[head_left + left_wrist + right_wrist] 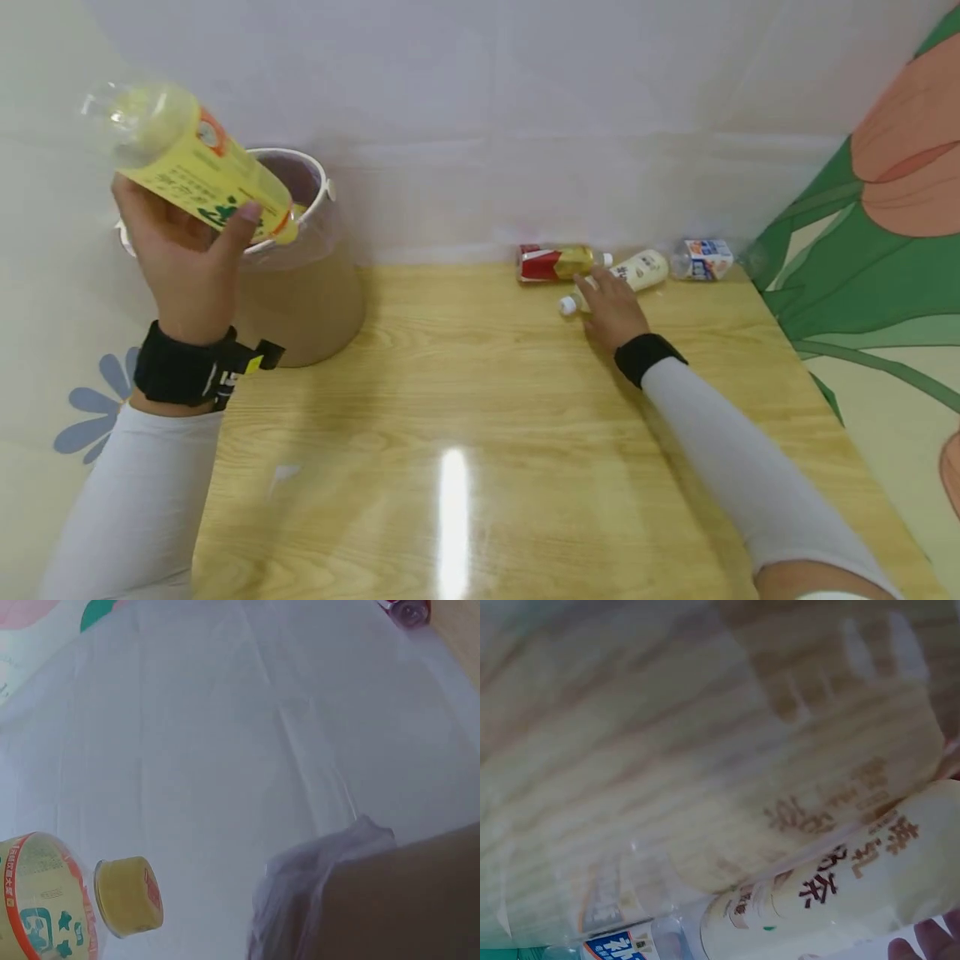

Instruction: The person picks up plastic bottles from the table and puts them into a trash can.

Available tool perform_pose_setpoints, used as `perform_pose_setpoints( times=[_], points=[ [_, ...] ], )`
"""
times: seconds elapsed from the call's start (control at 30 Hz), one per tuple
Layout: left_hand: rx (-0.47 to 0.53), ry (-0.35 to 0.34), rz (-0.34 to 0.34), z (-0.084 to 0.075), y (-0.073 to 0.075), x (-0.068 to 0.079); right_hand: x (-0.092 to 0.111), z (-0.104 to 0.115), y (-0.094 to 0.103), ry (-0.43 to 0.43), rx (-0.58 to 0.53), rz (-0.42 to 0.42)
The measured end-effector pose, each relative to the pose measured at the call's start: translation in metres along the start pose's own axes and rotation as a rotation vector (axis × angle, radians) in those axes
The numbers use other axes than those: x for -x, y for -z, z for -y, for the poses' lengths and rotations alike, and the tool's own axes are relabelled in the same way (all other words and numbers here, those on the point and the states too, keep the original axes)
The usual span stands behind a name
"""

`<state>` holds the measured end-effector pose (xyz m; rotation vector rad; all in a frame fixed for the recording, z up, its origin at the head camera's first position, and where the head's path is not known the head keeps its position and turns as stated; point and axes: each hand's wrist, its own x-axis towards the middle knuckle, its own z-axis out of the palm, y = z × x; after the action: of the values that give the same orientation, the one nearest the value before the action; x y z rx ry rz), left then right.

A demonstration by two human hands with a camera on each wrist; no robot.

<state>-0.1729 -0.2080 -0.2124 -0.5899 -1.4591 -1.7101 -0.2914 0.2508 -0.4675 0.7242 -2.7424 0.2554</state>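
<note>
My left hand [187, 267] grips a clear plastic bottle [206, 171] with a yellow label, raised over the near rim of a bin [303, 321]. The bottle tilts with its yellow cap [129, 896] down to the right. At the back of the table, my right hand [617, 310] holds a cream-coloured drink bottle [643, 268] around its neck end. That bottle lies on its side, its white cap pointing to the near left. Dark brown writing on its label [817, 881] shows in the right wrist view, with fingertips [930, 941] along its side.
A bottle with a red label [542, 263] lies just left of the cream one. To the right lies a clear bottle [707, 259] with a blue and white label. The bin, lined with a thin bag, stands at left. White sheeting [420, 108] hangs behind the wooden table [390, 417].
</note>
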Motion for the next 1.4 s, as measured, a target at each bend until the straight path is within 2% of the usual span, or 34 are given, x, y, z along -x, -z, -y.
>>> perform_pose_setpoints(
  times=[0.1,0.2,0.33,0.47,0.67,0.73,0.8,0.9,0.97,1.03,1.1,1.23,1.3,1.4],
  points=[
    [0.021,0.028,-0.070,0.003,0.013,-0.014,-0.001,-0.003,-0.004,-0.012,0.036,0.014],
    [-0.002,0.116,-0.119,0.010,0.028,-0.020,-0.002,-0.006,-0.005,-0.022,0.058,0.002],
    [-0.019,0.262,-0.192,0.022,0.050,-0.017,-0.002,-0.007,-0.004,-0.013,0.068,-0.009],
    [-0.064,0.328,-0.210,0.031,0.061,-0.015,0.001,-0.007,-0.006,-0.006,0.065,-0.008],
    [-0.160,0.364,-0.166,0.028,0.058,-0.015,0.001,-0.001,-0.002,0.014,0.027,-0.079],
    [-0.223,0.369,-0.157,0.023,0.056,-0.014,0.001,0.004,0.002,0.026,0.007,-0.114],
    [-0.285,0.343,-0.157,0.019,0.053,-0.012,0.002,0.012,0.009,0.034,-0.024,-0.147],
    [-0.357,0.252,-0.142,0.011,0.043,-0.004,0.007,0.029,0.024,0.045,-0.098,-0.215],
    [-0.374,0.163,-0.096,0.008,0.033,0.005,0.011,0.043,0.036,0.057,-0.168,-0.270],
    [-0.373,0.087,-0.019,0.005,0.021,0.016,0.018,0.059,0.049,0.074,-0.248,-0.326],
    [-0.406,0.008,0.094,0.005,0.009,0.029,0.025,0.074,0.062,0.092,-0.328,-0.373],
    [-0.498,-0.138,0.381,0.015,-0.011,0.054,0.041,0.111,0.088,0.145,-0.488,-0.423],
    [-0.515,-0.177,0.508,0.026,-0.018,0.070,0.049,0.130,0.102,0.179,-0.551,-0.435],
    [-0.503,-0.174,0.662,0.046,-0.029,0.099,0.059,0.161,0.124,0.232,-0.651,-0.445]
  ],
)
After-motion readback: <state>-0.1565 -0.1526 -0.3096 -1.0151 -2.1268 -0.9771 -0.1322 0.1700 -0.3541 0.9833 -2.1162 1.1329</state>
